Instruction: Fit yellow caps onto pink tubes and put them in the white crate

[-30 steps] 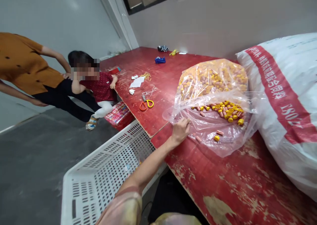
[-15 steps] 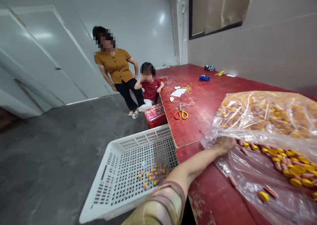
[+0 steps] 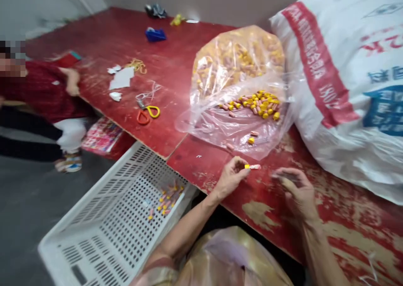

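Note:
Between the thumb and fingers of my left hand (image 3: 231, 177) is a small pink tube with a yellow cap (image 3: 253, 167), lying sideways above the table's front edge. My right hand (image 3: 297, 189) is just to its right, thumb and fingers drawn together; blur hides what they pinch. Beyond both hands lies a clear plastic bag (image 3: 214, 130), its mouth toward me, holding many of these yellow-capped tubes (image 3: 264, 105). Below my left forearm, a white perforated crate (image 3: 85, 240) holds several more such tubes (image 3: 165, 202).
The worn red table (image 3: 176, 67) carries scissors (image 3: 147, 114), white paper (image 3: 122, 78), yellow string (image 3: 137, 65) and a blue tape dispenser (image 3: 155, 35). A large white sack (image 3: 340, 88) bulges at the right. At the left, a child (image 3: 40, 88) leans on the table edge.
My view has swung right and down, bringing the sack and both hands into sight. My left hand has come back from the bag with a capped tube in its fingers.

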Available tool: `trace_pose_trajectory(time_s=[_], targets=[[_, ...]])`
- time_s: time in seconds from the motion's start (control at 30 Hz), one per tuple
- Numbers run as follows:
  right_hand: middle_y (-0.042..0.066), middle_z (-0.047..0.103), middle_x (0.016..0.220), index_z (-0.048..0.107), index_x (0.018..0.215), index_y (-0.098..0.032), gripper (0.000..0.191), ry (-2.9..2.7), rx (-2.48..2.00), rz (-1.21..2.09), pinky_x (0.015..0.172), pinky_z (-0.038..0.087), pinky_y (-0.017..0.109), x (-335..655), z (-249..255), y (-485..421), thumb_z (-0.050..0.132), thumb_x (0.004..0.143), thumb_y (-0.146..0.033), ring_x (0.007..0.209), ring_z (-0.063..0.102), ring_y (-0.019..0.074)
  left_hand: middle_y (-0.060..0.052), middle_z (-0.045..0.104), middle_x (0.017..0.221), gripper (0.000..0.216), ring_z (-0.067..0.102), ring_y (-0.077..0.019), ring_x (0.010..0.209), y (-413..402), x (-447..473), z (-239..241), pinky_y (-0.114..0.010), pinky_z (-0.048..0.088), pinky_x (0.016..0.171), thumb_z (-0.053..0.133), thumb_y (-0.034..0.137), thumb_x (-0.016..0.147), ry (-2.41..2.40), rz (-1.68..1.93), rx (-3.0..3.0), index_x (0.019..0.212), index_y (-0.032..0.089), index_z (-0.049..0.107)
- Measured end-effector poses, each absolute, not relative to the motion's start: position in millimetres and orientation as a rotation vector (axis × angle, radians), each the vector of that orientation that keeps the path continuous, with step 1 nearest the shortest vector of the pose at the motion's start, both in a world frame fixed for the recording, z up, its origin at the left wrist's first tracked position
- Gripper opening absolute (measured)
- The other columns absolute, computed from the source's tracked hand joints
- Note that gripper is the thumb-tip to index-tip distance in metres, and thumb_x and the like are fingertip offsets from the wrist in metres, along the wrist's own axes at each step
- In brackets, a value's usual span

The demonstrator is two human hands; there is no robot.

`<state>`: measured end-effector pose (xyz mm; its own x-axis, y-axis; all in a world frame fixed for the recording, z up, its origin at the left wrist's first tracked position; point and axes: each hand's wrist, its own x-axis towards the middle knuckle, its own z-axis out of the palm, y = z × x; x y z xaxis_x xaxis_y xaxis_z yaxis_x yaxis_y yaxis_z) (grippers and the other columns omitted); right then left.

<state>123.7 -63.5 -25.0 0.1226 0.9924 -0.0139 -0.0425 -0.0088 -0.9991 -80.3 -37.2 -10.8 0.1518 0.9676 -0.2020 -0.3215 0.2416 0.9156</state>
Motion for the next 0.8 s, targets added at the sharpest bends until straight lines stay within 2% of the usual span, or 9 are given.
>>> trace_pose_trajectory(time_s=[0.07,0.17,0.3,0.43,0.6,0.7,0.8], targets=[[0.004,0.063,0.101,0.059,0.103,-0.02,0.033,-1.047,-1.248,1.207,0.079,0.052,0.028,124,-24,-71,0.073,0.077,-0.036,0.086,0.062,0.0151,0.005,0.053,0.066,0.03,0.049,-0.0058,0.057,-46,-73,-10,-0.019,0.04,0.057,0.072,0.037,0.072,0.95,1.08,0.868,0.085,0.015,0.056],[0.004,0.062,0.102,0.058,0.106,-0.023,0.037,-1.082,-1.23,1.262,0.077,0.052,0.025,108,-23,-68,0.073,0.076,-0.037,0.087,0.061,0.0146,0.003,0.057,0.068,0.032,0.05,-0.0062,0.058,-56,-65,-9,-0.019,0.041,0.057,0.073,0.038,0.071,0.925,1.049,0.877,0.085,0.014,0.058],[0.004,0.061,0.098,0.053,0.111,-0.023,0.046,-1.203,-1.233,1.242,0.074,0.052,0.026,99,-21,-67,0.071,0.075,-0.042,0.083,0.061,0.0147,0.0,0.062,0.076,0.038,0.056,-0.0094,0.061,-65,-58,-9,-0.023,0.048,0.059,0.074,0.044,0.068,0.995,1.051,0.807,0.088,0.014,0.063],[0.003,0.062,0.086,0.056,0.096,-0.018,0.034,-1.405,-1.314,1.292,0.065,0.05,0.024,107,-21,-72,0.068,0.078,-0.044,0.072,0.06,0.0138,-0.001,0.063,0.078,0.035,0.061,-0.0109,0.063,-72,-59,-10,-0.026,0.052,0.065,0.068,0.045,0.074,1.076,1.04,0.867,0.091,0.014,0.068],[0.003,0.063,0.08,0.059,0.094,-0.016,0.028,-1.512,-1.18,1.453,0.059,0.046,0.022,101,-22,-81,0.06,0.085,-0.042,0.067,0.058,0.013,0.003,0.057,0.061,0.035,0.051,-0.0078,0.048,-63,-69,-16,-0.021,0.043,0.05,0.064,0.049,0.075,1.009,0.902,0.821,0.077,0.014,0.061],[0.002,0.063,0.08,0.06,0.095,-0.017,0.019,-1.691,-1.108,1.292,0.06,0.043,0.021,90,-18,-86,0.059,0.087,-0.034,0.067,0.057,0.0116,0.002,0.058,0.066,0.039,0.051,-0.0071,0.051,-48,-70,-16,-0.02,0.041,0.05,0.063,0.053,0.073,0.927,0.846,0.63,0.084,0.015,0.06],[0.001,0.061,0.079,0.059,0.095,-0.017,0.013,-1.952,-1.007,1.1,0.059,0.041,0.02,81,-14,-92,0.057,0.088,-0.028,0.064,0.055,0.0105,-0.001,0.06,0.068,0.055,0.054,-0.0083,0.054,-40,-66,-16,-0.02,0.041,0.052,0.043,0.067,0.08,0.927,0.797,0.495,0.088,0.015,0.059]])
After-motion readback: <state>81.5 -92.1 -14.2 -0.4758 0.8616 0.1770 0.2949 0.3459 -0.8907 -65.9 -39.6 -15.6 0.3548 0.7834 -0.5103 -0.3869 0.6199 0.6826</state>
